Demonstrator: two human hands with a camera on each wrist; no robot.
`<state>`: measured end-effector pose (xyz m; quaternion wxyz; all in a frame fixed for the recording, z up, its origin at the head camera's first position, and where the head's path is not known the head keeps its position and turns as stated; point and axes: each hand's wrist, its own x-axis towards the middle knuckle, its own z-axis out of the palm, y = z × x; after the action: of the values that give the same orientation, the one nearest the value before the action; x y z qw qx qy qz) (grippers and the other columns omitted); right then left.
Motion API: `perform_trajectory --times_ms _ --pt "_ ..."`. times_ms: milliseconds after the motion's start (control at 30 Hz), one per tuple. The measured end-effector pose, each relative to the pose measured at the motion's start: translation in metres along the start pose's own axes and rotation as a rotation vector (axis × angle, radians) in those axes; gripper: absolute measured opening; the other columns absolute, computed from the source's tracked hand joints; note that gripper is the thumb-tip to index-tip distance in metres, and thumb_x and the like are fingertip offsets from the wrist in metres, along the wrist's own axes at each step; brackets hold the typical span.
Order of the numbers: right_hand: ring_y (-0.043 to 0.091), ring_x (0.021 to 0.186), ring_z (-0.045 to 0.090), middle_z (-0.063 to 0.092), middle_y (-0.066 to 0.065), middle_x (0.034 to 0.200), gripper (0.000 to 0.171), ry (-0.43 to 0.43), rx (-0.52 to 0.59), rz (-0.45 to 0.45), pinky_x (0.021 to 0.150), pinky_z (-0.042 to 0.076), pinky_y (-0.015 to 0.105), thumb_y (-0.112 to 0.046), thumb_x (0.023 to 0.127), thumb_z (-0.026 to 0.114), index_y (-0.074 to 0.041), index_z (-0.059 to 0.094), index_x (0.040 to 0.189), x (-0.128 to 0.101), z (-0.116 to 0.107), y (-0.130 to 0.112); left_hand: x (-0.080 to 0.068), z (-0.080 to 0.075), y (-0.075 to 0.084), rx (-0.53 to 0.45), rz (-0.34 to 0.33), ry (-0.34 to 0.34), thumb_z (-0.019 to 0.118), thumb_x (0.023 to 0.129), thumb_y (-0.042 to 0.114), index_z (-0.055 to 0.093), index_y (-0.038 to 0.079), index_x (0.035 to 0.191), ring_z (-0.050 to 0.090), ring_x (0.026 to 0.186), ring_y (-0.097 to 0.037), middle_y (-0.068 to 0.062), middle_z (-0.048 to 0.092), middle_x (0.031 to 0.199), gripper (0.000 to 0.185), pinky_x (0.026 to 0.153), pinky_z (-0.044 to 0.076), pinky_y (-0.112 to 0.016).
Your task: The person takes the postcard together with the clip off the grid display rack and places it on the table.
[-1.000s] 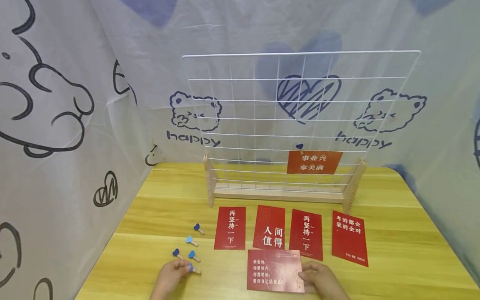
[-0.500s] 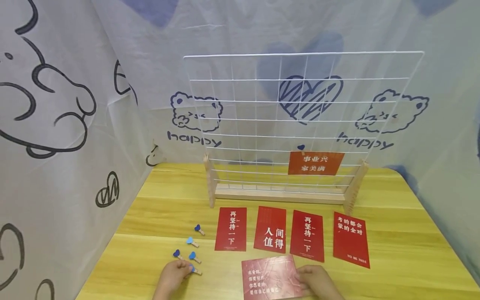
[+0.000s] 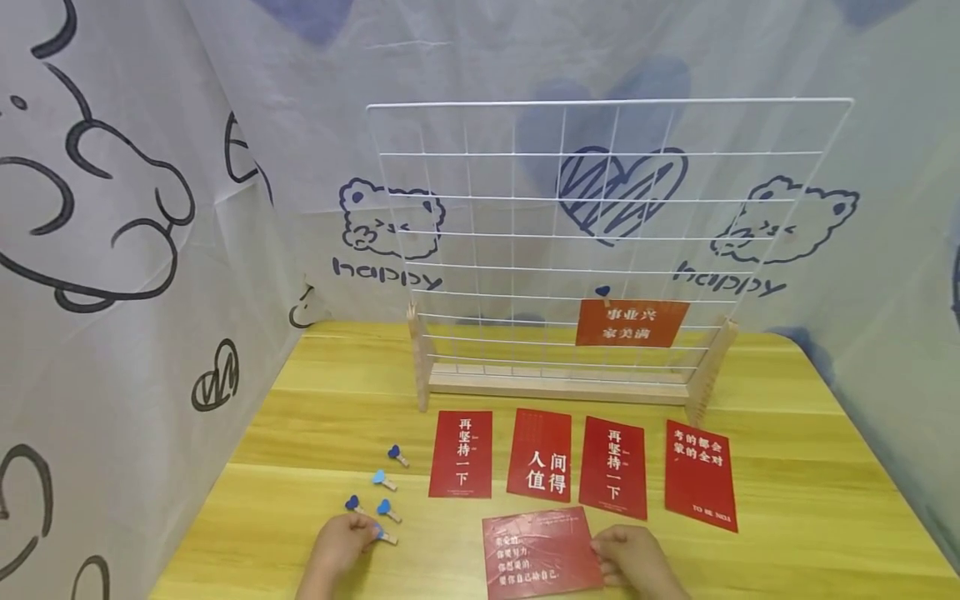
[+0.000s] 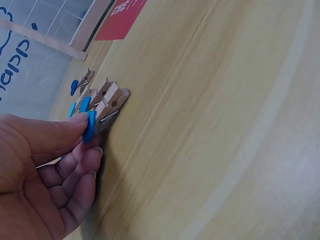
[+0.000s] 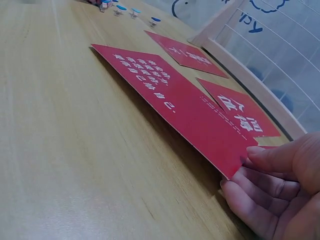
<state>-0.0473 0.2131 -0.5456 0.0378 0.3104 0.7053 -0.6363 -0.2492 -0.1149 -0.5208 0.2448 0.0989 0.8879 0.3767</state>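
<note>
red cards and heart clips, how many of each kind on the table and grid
red paper cards with white lettering: 6 (1 hangs on the grid)
small wooden clips with blue hearts: 6 (1 on the grid)
white wire grid on wooden stand: 1
total: 13

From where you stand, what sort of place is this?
Probably a small craft or display corner: a wooden table hemmed in by cartoon-printed cloth, a white wire grid on a stand, red cards and little clips laid out.

The backdrop cloth [image 3: 225, 208] reads "happy" twice, under each bear. The clipped card on the grid [image 3: 632, 322] reads 事业兴 家美满. Flat cards read 再坚持一下 [image 3: 461, 454], 人间值得 [image 3: 539, 455] and, far right, 考的都会 蒙的全对 [image 3: 700, 486].
</note>
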Motion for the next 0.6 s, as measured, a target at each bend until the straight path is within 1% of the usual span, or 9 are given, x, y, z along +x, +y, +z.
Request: perform_trajectory --times_ms 67,267,467,600 --pt "0.016 0.058 0.056 0.057 0.007 0.067 0.018 0.002 0.0 0.007 0.056 0.051 0.032 -0.008 0.082 0.053 0.008 0.059 0.088 -0.0006 -0.0005 -0.001 0.0 0.0001 0.0008 0.001 -0.001 -0.001 0.054 0.082 0.009 0.061 -0.001 0.083 0.048 0.065 -0.015 -0.001 0.054 0.068 0.012 0.057 0.04 -0.028" --pt "0.017 0.061 0.057 0.058 0.007 0.069 0.021 0.003 0.01 0.015 0.057 0.051 0.033 -0.01 0.084 0.051 0.009 0.058 0.09 -0.0023 -0.0026 -0.0013 -0.001 -0.0003 0.0032 -0.003 0.043 0.001 0.055 0.082 0.014 0.06 -0.001 0.084 0.047 0.066 -0.016 -0.001 0.054 0.069 0.016 0.056 0.039 -0.028" --pt "0.018 0.064 0.058 0.06 0.006 0.073 0.024 0.005 0.016 0.007 0.06 0.051 0.033 -0.013 0.084 0.053 0.009 0.058 0.093 -0.0024 -0.0053 0.0 -0.0023 -0.0031 0.0044 -0.04 0.037 -0.019 0.054 0.083 0.017 0.059 -0.001 0.089 0.049 0.07 -0.018 -0.003 0.054 0.074 0.02 0.059 0.042 -0.03" --pt "0.019 0.069 0.058 0.06 0.008 0.078 0.031 -0.014 0.064 -0.004 0.064 0.05 0.034 -0.014 0.082 0.056 0.011 0.054 0.099 -0.0019 -0.0083 0.0009 -0.0048 -0.0061 0.0058 -0.063 0.042 -0.029 0.054 0.083 0.019 0.057 -0.004 0.094 0.05 0.072 -0.019 -0.004 0.055 0.077 0.025 0.06 0.044 -0.033"
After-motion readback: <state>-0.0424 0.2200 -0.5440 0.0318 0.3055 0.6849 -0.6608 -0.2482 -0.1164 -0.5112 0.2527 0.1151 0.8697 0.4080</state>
